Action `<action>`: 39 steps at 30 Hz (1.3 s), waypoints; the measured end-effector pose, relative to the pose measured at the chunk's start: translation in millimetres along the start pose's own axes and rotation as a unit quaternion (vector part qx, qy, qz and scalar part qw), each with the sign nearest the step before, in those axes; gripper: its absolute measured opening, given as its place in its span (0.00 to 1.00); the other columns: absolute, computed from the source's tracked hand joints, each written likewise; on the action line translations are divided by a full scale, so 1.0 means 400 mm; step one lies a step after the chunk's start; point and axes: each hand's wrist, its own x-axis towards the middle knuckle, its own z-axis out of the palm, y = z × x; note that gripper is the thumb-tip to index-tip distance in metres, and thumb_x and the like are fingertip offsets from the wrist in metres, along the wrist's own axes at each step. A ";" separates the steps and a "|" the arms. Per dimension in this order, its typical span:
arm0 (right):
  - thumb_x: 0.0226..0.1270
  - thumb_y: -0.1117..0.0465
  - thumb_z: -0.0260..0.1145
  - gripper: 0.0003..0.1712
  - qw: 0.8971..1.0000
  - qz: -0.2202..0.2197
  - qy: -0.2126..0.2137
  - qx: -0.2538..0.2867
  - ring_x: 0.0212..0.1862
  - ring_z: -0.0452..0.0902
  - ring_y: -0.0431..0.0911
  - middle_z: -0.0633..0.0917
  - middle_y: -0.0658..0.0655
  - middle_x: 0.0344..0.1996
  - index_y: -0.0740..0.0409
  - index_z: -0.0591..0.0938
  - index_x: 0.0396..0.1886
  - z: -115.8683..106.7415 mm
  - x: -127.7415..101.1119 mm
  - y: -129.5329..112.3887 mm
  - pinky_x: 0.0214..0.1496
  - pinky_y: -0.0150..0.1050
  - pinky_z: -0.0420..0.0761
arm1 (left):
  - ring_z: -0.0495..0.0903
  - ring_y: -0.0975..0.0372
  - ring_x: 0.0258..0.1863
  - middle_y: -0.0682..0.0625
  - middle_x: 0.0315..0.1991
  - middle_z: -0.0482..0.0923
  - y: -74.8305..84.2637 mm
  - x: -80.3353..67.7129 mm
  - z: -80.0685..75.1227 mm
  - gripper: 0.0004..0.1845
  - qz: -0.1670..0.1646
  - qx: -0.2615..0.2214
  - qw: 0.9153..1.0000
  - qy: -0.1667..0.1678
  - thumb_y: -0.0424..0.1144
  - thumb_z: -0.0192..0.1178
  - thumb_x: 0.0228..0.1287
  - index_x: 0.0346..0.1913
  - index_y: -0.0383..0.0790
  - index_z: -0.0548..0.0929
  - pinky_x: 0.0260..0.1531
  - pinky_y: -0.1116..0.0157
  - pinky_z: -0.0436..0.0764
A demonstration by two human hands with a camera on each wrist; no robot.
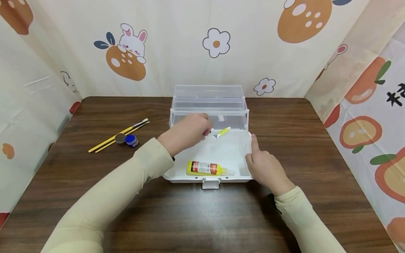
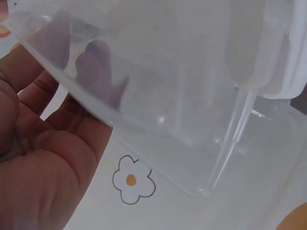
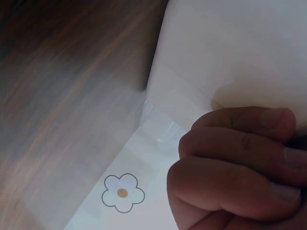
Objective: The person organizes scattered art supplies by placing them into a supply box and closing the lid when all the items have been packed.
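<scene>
White round-cornered box, stepped translucent trays, slim-nozzled yellow bottle.

Box is wht/clr, btl yel, tbl brn.

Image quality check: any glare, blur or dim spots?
Head: glare on the tabletop in front of the white box; left wrist: clear plastic hazes part of the left hand; right wrist: dim, wood grain soft, right hand shadowed.

Lettering on the yellow bottle and right-hand curtain is illegible.
</scene>
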 end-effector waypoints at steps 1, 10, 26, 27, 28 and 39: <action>0.74 0.59 0.42 0.38 1.000 0.001 -0.002 0.000 0.14 0.64 0.47 0.71 0.55 0.10 0.73 0.46 0.77 0.000 0.000 -0.001 0.16 0.41 0.63 | 0.73 0.59 0.31 0.50 0.31 0.74 0.000 -0.004 -0.002 0.05 -0.001 -0.004 1.000 -0.001 0.28 0.63 0.64 0.33 0.41 0.83 0.32 0.67 0.74; 0.75 0.58 0.42 0.38 1.000 0.003 -0.013 0.000 0.15 0.66 0.48 0.72 0.55 0.10 0.73 0.45 0.77 0.007 0.001 -0.005 0.17 0.42 0.64 | 0.79 0.58 0.40 0.52 0.42 0.79 -0.039 -0.060 -0.082 0.06 -0.072 -0.041 0.996 0.027 0.35 0.67 0.65 0.43 0.44 0.84 0.43 0.61 0.80; 0.76 0.57 0.41 0.38 1.000 0.017 -0.018 0.013 0.16 0.68 0.50 0.72 0.57 0.11 0.73 0.44 0.77 0.001 -0.006 0.008 0.19 0.43 0.67 | 0.78 0.48 0.40 0.42 0.39 0.78 -0.226 -0.239 -0.158 0.02 -0.207 -0.003 0.971 0.122 0.32 0.60 0.69 0.40 0.37 0.82 0.45 0.48 0.78; 0.76 0.58 0.41 0.38 1.000 0.017 -0.017 0.013 0.17 0.68 0.50 0.73 0.57 0.12 0.72 0.44 0.77 0.000 -0.006 0.009 0.20 0.44 0.67 | 0.78 0.48 0.40 0.42 0.41 0.78 -0.238 -0.251 -0.149 0.03 -0.217 0.005 0.970 0.109 0.32 0.59 0.69 0.41 0.38 0.83 0.44 0.47 0.78; 0.76 0.58 0.41 0.38 1.000 0.016 -0.015 0.013 0.17 0.69 0.50 0.73 0.57 0.12 0.73 0.44 0.77 0.000 -0.005 0.009 0.20 0.44 0.68 | 0.78 0.48 0.40 0.42 0.42 0.79 -0.251 -0.263 -0.139 0.05 -0.227 0.011 0.969 0.094 0.31 0.58 0.68 0.42 0.38 0.83 0.44 0.46 0.78; 0.76 0.58 0.41 0.38 1.000 0.002 -0.014 0.007 0.16 0.67 0.49 0.72 0.56 0.11 0.73 0.45 0.77 -0.003 0.001 0.000 0.19 0.42 0.66 | 0.79 0.43 0.45 0.39 0.50 0.78 -0.410 -0.409 -0.009 0.18 -0.322 0.021 0.946 -0.004 0.25 0.61 0.61 0.53 0.41 0.83 0.35 0.39 0.78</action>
